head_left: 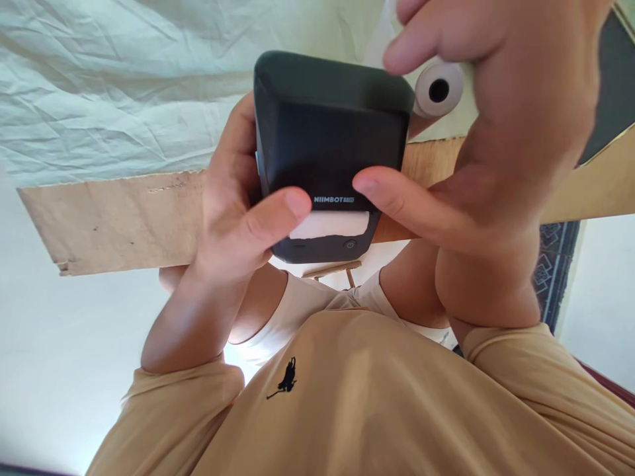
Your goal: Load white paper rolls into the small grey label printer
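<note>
A black label printer [327,132] marked NIIMBOT is held up close to the camera, with a white label strip [330,225] showing in its slot. My left hand [233,205] wraps round its left side, thumb pressed on the front beside the label. My right hand [496,132] grips the right side, its thumb on the front near the brand name and its fingers curled over the top edge. A white paper roll [439,89] shows just behind those fingers; I cannot tell whether they touch it.
Behind the printer, a brown board edge [114,218] runs across a crumpled pale cloth [124,86]. A dark flat object [615,86] lies at top right, a patterned rug [555,264] at right. My tan shirt [347,396] fills the bottom.
</note>
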A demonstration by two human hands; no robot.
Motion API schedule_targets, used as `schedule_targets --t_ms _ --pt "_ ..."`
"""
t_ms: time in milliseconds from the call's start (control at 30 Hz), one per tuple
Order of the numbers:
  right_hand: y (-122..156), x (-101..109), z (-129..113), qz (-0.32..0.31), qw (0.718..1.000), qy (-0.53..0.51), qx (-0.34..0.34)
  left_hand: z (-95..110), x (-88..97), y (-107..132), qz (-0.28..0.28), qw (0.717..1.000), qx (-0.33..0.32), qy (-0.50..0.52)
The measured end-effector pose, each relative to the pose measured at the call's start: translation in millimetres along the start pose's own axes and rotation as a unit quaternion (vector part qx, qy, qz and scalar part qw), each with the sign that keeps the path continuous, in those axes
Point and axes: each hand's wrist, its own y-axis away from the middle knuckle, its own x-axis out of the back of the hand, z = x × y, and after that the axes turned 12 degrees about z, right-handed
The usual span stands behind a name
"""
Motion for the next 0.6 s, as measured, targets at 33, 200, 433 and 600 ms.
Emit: schedule_targets --t_ms 33,200,433,600 --pt "0 -2 -1 0.039 0.999 -0.007 0.033 2 -2.4 1 0.007 1.0 0.009 0.008" --pt "7 -6 -5 0.072 0.993 -0.029 0.086 8 -13.0 -3 0.066 0.997 -0.018 0.03" --pt "4 -7 -4 0.037 0.997 -0.007 0.071 16 -30.1 -17 0.099 0.991 -0.053 0.071" --pt "7 -13 2 0.083 0.994 -0.015 0.062 18 -44.2 -11 0.09 0.993 -0.041 0.071"
